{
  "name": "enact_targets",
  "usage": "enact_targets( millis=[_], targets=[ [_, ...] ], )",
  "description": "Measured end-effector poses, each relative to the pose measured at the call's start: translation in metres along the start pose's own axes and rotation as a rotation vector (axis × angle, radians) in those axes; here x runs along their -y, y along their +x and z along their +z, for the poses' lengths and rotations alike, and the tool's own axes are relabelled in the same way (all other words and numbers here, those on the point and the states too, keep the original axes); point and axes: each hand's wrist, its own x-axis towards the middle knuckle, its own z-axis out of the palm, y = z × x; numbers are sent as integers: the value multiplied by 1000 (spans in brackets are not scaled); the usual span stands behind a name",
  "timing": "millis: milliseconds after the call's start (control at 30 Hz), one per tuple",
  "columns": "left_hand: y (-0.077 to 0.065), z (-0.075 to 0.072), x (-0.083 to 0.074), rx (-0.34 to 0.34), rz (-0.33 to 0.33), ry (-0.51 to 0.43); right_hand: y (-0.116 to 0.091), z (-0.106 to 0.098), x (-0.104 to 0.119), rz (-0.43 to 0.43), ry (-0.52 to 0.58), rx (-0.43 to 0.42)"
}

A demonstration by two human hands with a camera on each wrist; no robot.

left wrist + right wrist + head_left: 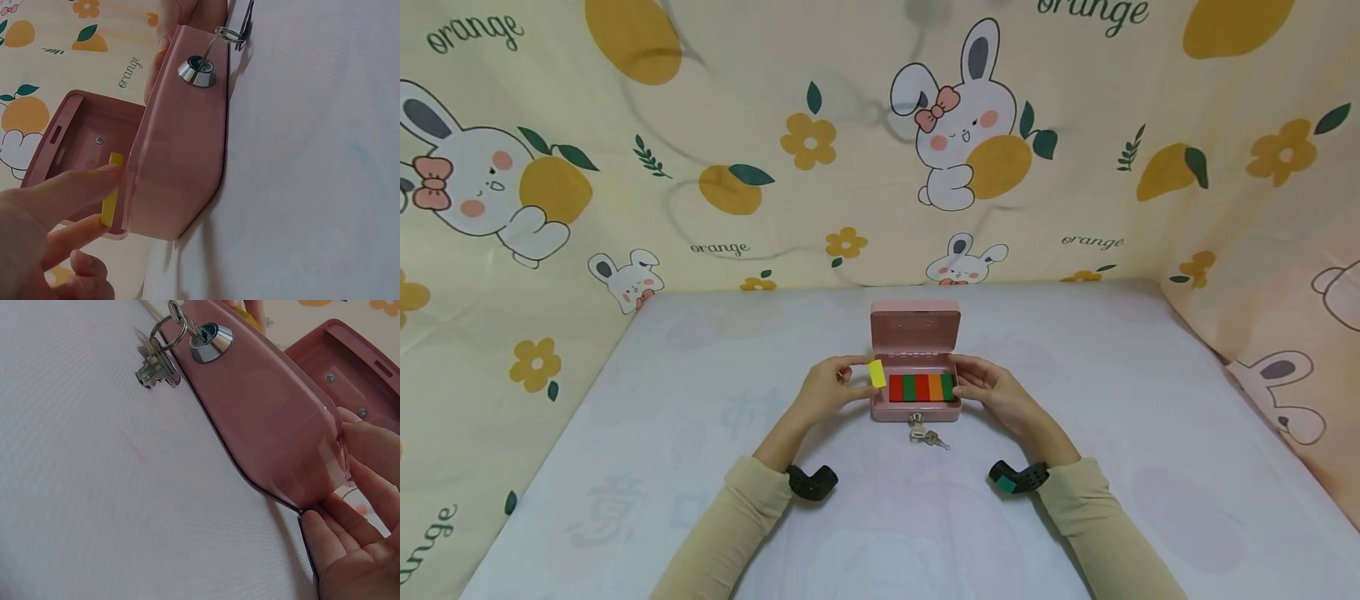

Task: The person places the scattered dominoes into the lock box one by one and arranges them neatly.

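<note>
A pink metal cash box (917,412) stands with its lid (915,327) raised at the back. Inside lies a row of coloured blocks (922,388), red, green and orange, side by side. My left hand (835,385) pinches a yellow block (877,373) between thumb and finger at the box's left rim. The left wrist view shows this yellow block (111,194) edge-on between the fingertips. My right hand (992,387) holds the box's right end, its thumb and forefinger over the rim. Other fingers of the right hand (362,537) lie by the outer wall.
A lock (211,342) on the box's front holds a key, with a ring of keys (159,365) hanging onto the table. The white-covered table (910,517) extends around the box. A printed cloth (850,167) hangs behind and at both sides.
</note>
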Motion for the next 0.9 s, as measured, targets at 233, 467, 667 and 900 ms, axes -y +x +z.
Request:
enact_targets(
  millis=[233,467,667,900],
  targets=[
    [2,2,-3,18,63,40,0,0,0,-1,-15,-3],
    [4,5,-3,30,88,67,-1,1,1,-7,2,1],
    [3,7,0,27,132,100,-1,0,0,-12,18,6],
    [8,8,3,56,109,129,-1,0,0,-14,35,10]
  ],
)
